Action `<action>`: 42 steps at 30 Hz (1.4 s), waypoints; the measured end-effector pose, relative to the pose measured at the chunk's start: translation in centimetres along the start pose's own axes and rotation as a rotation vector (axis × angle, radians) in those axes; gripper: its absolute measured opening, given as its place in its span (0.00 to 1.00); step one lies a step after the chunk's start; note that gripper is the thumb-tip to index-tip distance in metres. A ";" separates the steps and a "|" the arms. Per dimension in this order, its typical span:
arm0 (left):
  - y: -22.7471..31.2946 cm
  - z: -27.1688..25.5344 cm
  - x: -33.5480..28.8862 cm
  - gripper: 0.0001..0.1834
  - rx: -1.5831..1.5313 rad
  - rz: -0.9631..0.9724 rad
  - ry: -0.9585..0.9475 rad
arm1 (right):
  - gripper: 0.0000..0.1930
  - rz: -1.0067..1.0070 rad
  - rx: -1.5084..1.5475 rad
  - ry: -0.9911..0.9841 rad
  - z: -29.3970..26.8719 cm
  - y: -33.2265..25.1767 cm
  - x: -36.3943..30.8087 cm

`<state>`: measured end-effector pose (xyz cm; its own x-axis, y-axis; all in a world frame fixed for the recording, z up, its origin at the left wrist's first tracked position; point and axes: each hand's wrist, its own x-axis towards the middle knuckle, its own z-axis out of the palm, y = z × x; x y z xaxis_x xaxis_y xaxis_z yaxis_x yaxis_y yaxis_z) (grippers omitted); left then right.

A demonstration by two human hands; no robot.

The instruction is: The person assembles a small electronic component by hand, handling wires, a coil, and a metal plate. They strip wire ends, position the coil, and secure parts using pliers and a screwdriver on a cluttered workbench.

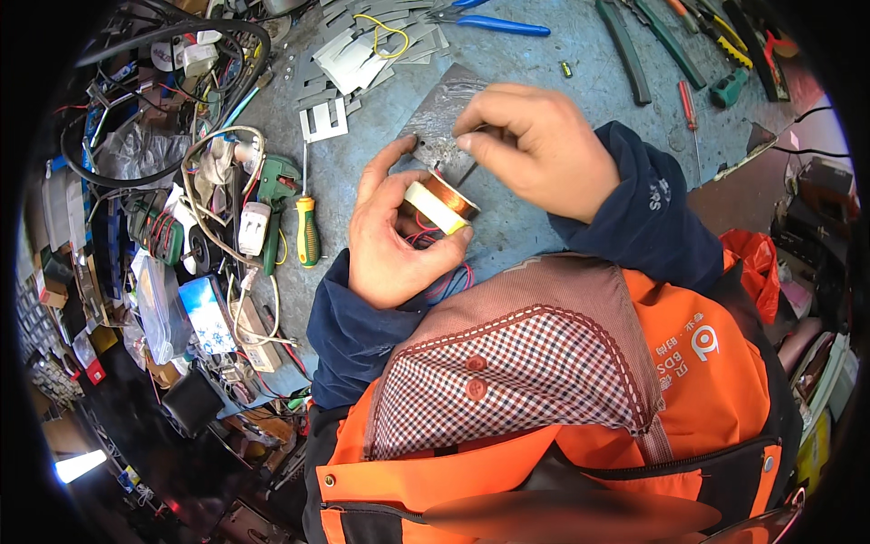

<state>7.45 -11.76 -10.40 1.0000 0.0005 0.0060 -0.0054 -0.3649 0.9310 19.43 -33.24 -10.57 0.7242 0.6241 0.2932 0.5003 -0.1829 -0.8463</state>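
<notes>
My left hand [388, 249] grips a coil of copper wire [448, 196] with a pale yellow side, fingers and thumb wrapped round it. Thin red and dark blue leads come out beneath the coil by my palm. Beyond it lies a dark, scuffed square plate [441, 102] on the blue bench; my left fingertip reaches its near edge. Over the plate's right side, my right hand [548, 154] is closed in a pinch, thumb against forefinger. Whatever sits between those fingertips is too small to make out.
Grey metal laminations [349, 63] with a yellow wire loop lie at the far left, near blue-handled pliers [503, 24]. A green-and-yellow screwdriver [308, 233] rests left of my hand. Cables and tools crowd the left side. More hand tools [625, 50] lie far right, with a red screwdriver [687, 104].
</notes>
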 end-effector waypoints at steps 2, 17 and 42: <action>0.0 0.0 0.1 0.33 0.025 0.008 -0.009 | 0.04 -0.087 -0.043 0.070 1.1 0.2 0.2; -0.3 -0.3 0.3 0.35 -0.048 -0.032 -0.041 | 0.07 0.074 0.050 0.013 2.7 0.3 0.4; 0.1 -0.2 1.0 0.35 -0.185 -0.090 -0.090 | 0.07 0.314 0.196 0.008 1.6 -0.5 0.3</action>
<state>8.44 -11.62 -10.26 0.9926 -0.0613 -0.1051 0.0917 -0.1898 0.9775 18.66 -31.72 -10.73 0.8320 0.5547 0.0087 0.1534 -0.2149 -0.9645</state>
